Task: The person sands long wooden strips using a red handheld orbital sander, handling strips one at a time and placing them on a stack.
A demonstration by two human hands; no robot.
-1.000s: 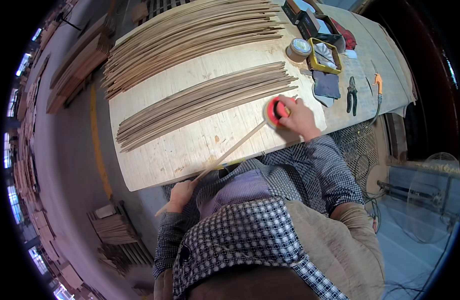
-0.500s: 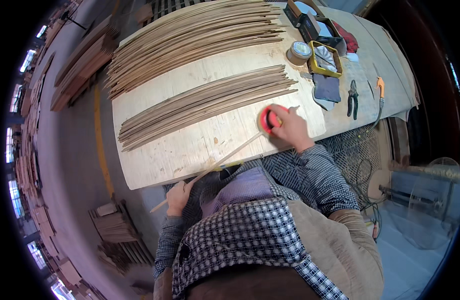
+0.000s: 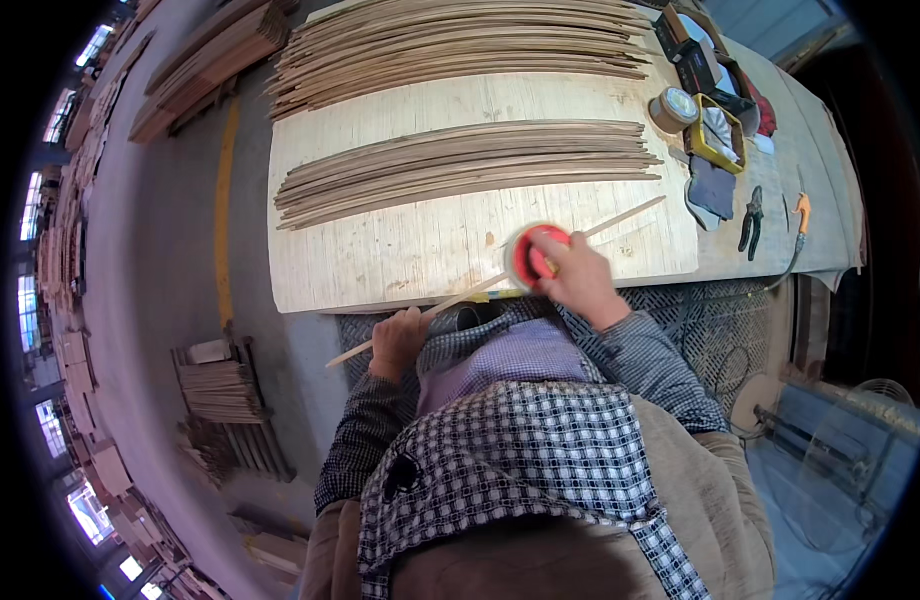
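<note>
A thin pale wooden strip [image 3: 460, 297] lies slanted over the near edge of the work board. My left hand [image 3: 398, 340] is closed around it near its lower end, just off the board. In my right hand [image 3: 580, 278] is a round red hand pad [image 3: 525, 255] with a pale rim, slightly blurred. It rests over the middle of the strip, and the strip's far end shows beyond my fingers to the right. The pad's underside is hidden.
Two bundles of thin wooden strips, a nearer one [image 3: 460, 165] and a farther one [image 3: 460, 50], lie on the pale board [image 3: 380, 270]. At right are a round tub [image 3: 673, 110], a yellow tray [image 3: 715, 158], pliers [image 3: 751, 222] and an orange-handled air gun [image 3: 802, 212].
My right hand has slid the red pad along the strip toward my left hand, uncovering the strip's far end. My left hand still grips the strip. The whole view has shifted.
</note>
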